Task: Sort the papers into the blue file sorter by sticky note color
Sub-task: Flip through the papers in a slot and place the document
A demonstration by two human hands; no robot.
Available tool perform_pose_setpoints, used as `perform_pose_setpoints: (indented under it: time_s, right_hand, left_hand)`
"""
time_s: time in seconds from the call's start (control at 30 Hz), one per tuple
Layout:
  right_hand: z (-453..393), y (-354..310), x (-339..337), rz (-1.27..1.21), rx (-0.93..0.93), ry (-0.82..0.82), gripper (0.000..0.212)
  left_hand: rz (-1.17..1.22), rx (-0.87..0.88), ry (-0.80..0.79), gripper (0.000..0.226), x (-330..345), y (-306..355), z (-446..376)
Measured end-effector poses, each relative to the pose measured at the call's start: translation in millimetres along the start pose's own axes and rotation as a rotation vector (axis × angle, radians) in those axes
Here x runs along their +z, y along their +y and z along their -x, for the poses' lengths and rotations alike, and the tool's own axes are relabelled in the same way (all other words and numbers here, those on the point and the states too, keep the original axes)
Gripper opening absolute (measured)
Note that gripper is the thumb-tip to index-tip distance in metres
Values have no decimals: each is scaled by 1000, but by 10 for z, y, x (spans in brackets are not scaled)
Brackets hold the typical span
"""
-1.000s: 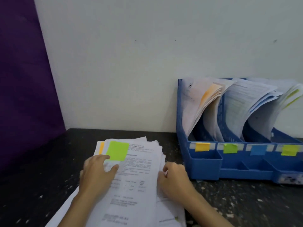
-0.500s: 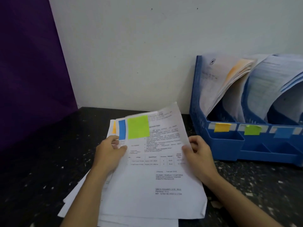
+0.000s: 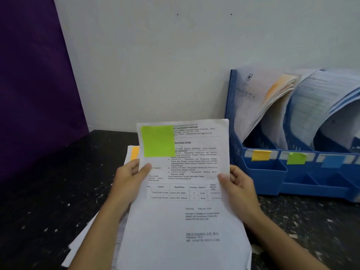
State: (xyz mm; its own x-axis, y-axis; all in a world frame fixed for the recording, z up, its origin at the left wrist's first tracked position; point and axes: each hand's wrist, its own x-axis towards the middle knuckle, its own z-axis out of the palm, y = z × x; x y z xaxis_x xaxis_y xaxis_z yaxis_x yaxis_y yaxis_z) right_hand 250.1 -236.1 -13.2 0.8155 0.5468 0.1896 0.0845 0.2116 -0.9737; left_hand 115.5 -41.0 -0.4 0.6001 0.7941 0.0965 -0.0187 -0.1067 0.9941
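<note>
Over dark counter, both hands have raised green-noted paper higher.

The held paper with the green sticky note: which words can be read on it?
All on the held paper:
"KETAHANAN PANGAN"
"SPESIFIKASI TEKNIS"
"Tinta/Toner Printer"
"PEJABAT PEMBUAT KOMITMEN DINAS KETAHANAN PANGAN KABUPATEN BOGOR"
Address lines, prices: too blurred.
Green sticky note: blank.

A printed sheet bearing a green sticky note at its top left stands lifted above the loose pile, left of the blue file sorter, whose paper-filled slots carry yellow, green and blue tags.
</note>
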Motion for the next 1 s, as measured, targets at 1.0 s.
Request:
perform_pose_setpoints:
  time_s: [1.0]
  right_hand:
    - [167,-891,-662,902,-644,590,65]
  left_hand:
    - [236,277,-276,22,976,887,652]
